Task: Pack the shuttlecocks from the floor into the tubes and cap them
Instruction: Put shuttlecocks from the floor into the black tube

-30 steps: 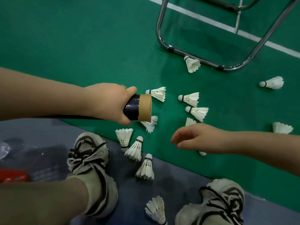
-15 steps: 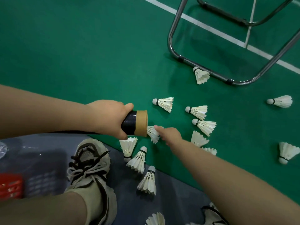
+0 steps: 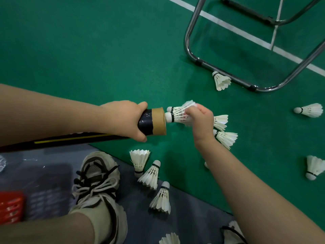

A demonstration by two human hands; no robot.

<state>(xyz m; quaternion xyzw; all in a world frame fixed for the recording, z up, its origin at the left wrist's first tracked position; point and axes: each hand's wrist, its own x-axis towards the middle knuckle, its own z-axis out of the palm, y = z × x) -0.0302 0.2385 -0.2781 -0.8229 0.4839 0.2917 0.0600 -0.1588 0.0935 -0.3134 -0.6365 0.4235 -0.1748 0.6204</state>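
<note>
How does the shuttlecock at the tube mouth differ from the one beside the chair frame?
The shuttlecock at the tube mouth is gripped by the right hand, off the floor; the shuttlecock by the chair frame lies loose. The first's cork points left toward the tube; the second's points up-left. Both are white-feathered.

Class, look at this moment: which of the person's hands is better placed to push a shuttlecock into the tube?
The right hand: it already grips a shuttlecock, cork pointing at the tube's open mouth. The left hand is occupied holding the tube.
</note>
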